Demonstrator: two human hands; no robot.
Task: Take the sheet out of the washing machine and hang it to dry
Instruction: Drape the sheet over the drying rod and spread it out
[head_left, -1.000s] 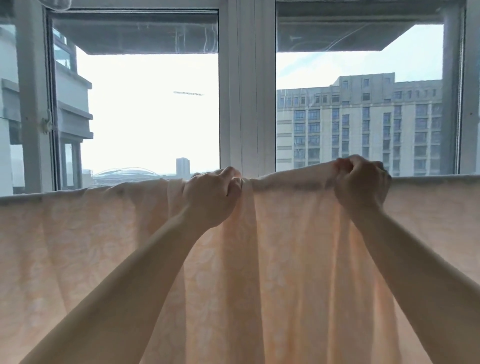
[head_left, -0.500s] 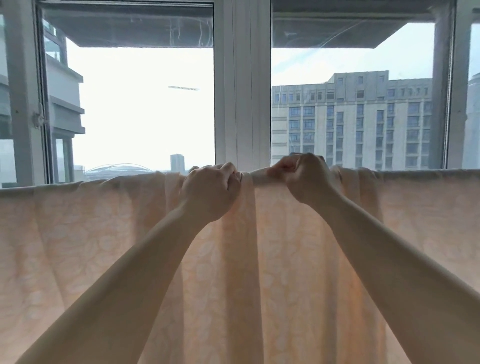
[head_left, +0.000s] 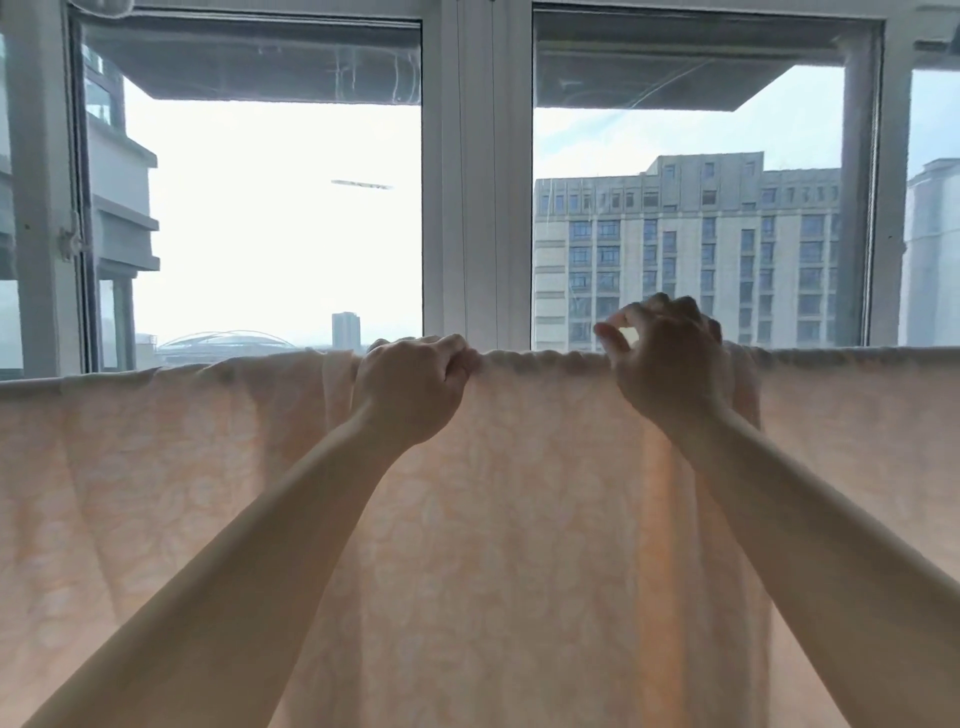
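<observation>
We had one head-worn view, facing straight ahead, close behind the hung sheet (head_left: 519, 519), windows (head_left: 270, 218) filling the upper frame.

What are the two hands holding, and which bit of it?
The left hand grips the top edge of the peach sheet, where it folds over the line. The right hand is lifted just above that edge, fingers loosely curled, holding nothing.

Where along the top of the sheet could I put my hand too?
Free stretches: left of the left hand, out to the window frame, and right of the right hand. The sheet edge between the hands is short and bunched.
</observation>
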